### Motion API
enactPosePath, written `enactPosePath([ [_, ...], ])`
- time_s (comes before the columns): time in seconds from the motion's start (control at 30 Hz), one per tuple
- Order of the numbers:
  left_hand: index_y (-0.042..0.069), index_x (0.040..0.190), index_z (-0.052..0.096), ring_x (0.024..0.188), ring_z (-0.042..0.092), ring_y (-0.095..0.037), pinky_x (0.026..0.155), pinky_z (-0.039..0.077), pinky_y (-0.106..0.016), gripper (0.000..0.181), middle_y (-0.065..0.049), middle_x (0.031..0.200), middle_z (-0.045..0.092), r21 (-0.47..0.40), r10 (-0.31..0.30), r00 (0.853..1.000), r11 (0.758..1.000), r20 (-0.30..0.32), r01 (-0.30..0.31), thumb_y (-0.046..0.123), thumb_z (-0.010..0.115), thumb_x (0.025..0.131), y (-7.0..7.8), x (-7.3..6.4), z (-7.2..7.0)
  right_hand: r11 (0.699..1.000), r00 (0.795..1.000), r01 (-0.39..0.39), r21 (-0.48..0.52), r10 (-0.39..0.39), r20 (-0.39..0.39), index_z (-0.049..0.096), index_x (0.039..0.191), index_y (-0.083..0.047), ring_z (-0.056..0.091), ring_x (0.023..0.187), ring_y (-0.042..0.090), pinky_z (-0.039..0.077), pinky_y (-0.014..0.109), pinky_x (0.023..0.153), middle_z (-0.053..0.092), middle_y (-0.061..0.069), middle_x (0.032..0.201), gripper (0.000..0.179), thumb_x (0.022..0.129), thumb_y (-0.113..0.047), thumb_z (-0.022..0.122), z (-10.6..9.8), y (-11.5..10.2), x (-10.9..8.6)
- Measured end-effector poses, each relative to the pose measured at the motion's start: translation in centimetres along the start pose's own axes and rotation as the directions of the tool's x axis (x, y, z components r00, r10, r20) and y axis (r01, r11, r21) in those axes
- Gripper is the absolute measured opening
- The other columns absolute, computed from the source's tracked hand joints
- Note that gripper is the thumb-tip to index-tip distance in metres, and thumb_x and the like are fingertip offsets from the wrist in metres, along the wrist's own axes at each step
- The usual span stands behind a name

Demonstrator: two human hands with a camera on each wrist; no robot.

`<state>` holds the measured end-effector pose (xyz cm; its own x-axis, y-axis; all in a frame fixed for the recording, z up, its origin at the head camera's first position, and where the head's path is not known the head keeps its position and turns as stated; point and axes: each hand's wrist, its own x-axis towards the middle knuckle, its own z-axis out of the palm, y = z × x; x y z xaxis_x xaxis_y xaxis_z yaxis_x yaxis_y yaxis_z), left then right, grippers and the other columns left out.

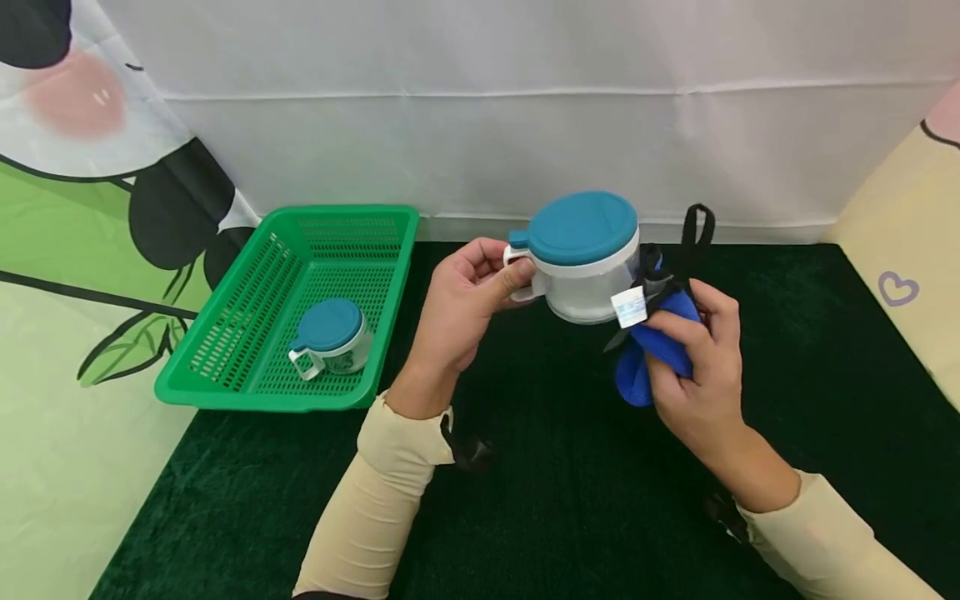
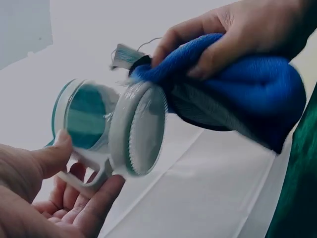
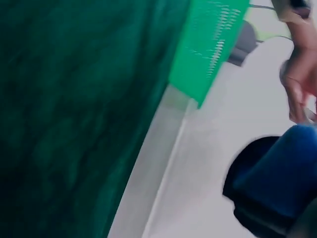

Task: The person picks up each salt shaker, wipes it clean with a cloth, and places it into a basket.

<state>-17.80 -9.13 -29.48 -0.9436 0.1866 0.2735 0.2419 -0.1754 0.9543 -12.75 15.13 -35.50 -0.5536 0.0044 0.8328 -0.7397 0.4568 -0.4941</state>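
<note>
A clear jar (image 1: 588,292) with a blue lid (image 1: 583,227) and a white handle is held up over the dark green cloth. My left hand (image 1: 468,304) grips it by the handle; the left wrist view shows thumb and fingers around that handle (image 2: 91,173). In my right hand (image 1: 701,358) is a bunched blue cloth (image 1: 663,342) with dark edging, a black loop and a white tag (image 1: 628,307). The blue cloth (image 2: 247,89) is against the side of the jar near its base (image 2: 148,131). In the right wrist view the blue cloth (image 3: 277,178) hides most of the right hand.
A green plastic basket (image 1: 399,308) stands at the left on the dark green table cloth (image 1: 555,500). Inside it sits a similar jar (image 1: 348,354) with a blue lid and white handle. A white curtain (image 1: 480,150) hangs behind, with printed cloth panels at both sides.
</note>
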Motion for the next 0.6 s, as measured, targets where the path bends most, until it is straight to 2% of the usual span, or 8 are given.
enactPosePath([
  [0.07,-0.005,0.11,0.063,0.09,0.07,-0.02,0.085,0.061,-0.04,0.015,-0.015,0.101,0.067,0.029,-0.008,0.999,1.0,0.048,0.006,0.0,0.07,0.098,0.1,0.0,-0.1,0.989,0.994,-0.105,0.106,0.105,0.007,0.063,0.115,0.006,0.051,0.119,0.028,0.043,0.034,0.099,0.051,0.021,0.137,0.023,0.093,0.0,0.06,-0.6,-0.1,0.8],
  [0.1,-0.004,0.109,0.062,0.089,0.07,-0.019,0.086,0.061,-0.04,0.015,-0.015,0.101,0.067,0.048,-0.01,0.997,0.999,0.077,0.007,0.0,0.07,0.097,0.1,0.0,-0.2,0.973,0.987,-0.158,0.166,0.157,0.021,0.062,0.119,0.008,0.052,0.119,0.029,0.043,0.034,0.098,0.053,0.019,0.135,0.024,0.095,0.003,0.059,-1.0,-0.2,1.3],
  [0.2,-0.003,0.104,0.062,0.087,0.07,-0.018,0.09,0.06,-0.039,0.015,-0.014,0.099,0.069,0.119,-0.01,0.987,0.993,0.159,-0.009,-0.001,0.073,0.095,0.1,0.0,-0.1,0.886,0.951,-0.31,0.344,0.294,0.1,0.058,0.13,0.008,0.052,0.118,0.03,0.043,0.035,0.096,0.056,0.017,0.133,0.03,0.1,0.006,0.055,-2.1,-0.6,3.0],
  [0.3,-0.001,0.102,0.063,0.087,0.07,-0.019,0.091,0.058,-0.038,0.016,-0.012,0.099,0.071,0.198,-0.001,0.976,0.979,0.216,-0.043,-0.001,0.076,0.093,0.1,-0.1,0.1,0.793,0.919,-0.393,0.465,0.35,0.18,0.058,0.135,0.005,0.05,0.117,0.03,0.044,0.034,0.094,0.055,0.018,0.131,0.033,0.102,0.005,0.054,-3.1,-0.7,4.6],
  [0.33,0.0,0.102,0.063,0.087,0.07,-0.019,0.09,0.058,-0.037,0.016,-0.011,0.099,0.071,0.225,0.002,0.974,0.973,0.226,-0.054,0.0,0.076,0.093,0.1,-0.2,0.2,0.772,0.911,-0.413,0.483,0.358,0.207,0.058,0.135,0.004,0.049,0.116,0.03,0.045,0.033,0.092,0.054,0.018,0.131,0.034,0.102,0.004,0.053,-3.4,-0.8,5.0],
  [0.47,0.004,0.104,0.065,0.093,0.071,-0.019,0.089,0.059,-0.033,0.017,-0.007,0.103,0.071,0.297,-0.006,0.97,0.952,0.245,-0.069,0.005,0.077,0.093,-0.1,-0.3,0.4,0.729,0.868,-0.497,0.471,0.402,0.292,0.06,0.137,-0.002,0.045,0.116,0.028,0.048,0.03,0.086,0.048,0.016,0.134,0.034,0.104,0.0,0.054,-4.2,-0.8,6.0],
  [0.6,0.006,0.104,0.066,0.095,0.072,-0.016,0.088,0.059,-0.03,0.013,-0.005,0.104,0.068,0.33,-0.002,0.969,0.94,0.248,-0.083,0.009,0.076,0.095,-0.4,-0.3,0.5,0.681,0.807,-0.589,0.435,0.474,0.352,0.06,0.139,-0.009,0.042,0.118,0.027,0.049,0.029,0.083,0.044,0.013,0.137,0.034,0.106,-0.007,0.055,-4.7,-0.5,6.2],
])
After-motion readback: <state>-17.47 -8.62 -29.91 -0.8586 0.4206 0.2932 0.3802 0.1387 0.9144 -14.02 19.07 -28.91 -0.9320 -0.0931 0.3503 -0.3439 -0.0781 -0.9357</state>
